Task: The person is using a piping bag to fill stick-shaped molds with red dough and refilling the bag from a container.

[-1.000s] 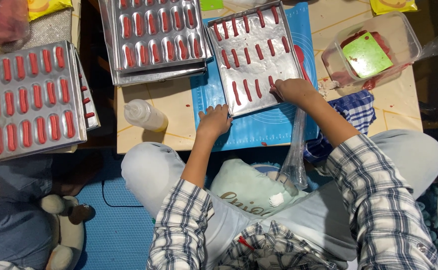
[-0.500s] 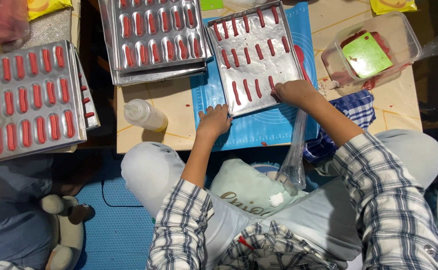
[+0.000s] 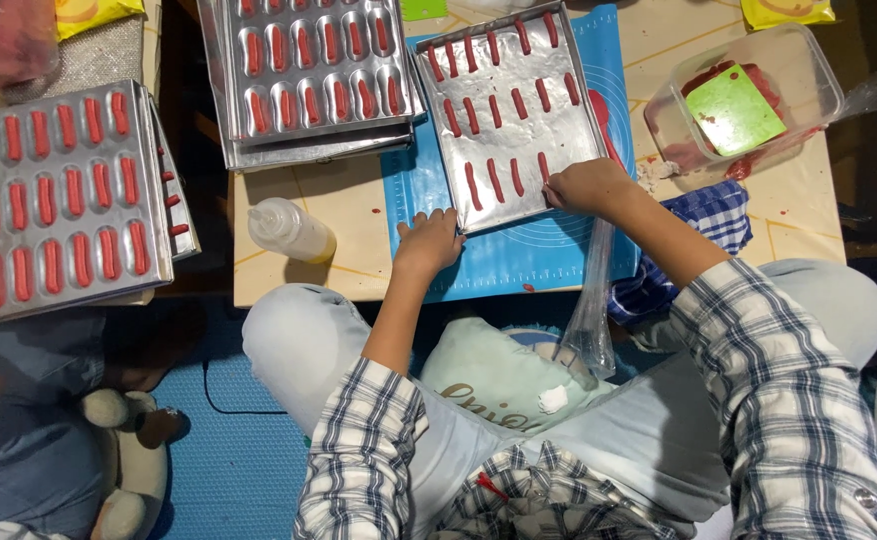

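My fingers (image 3: 437,222) touch a shiny metal tray (image 3: 519,120) on a smooth blue rubbery mat (image 3: 559,250). Desk (image 3: 799,210) is matt pale wood. Clear glossy plastic bag (image 3: 594,310), squeeze bottle (image 3: 289,230) soft plastic, checked cloth (image 3: 704,215).

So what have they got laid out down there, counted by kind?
Metal trays with tops showing: 3 (others stacked beneath)
Clear piping bag: 1
Squeeze bottle: 1
Clear plastic tub: 1
Blue mat: 1
Checked cloth: 1
Total: 8
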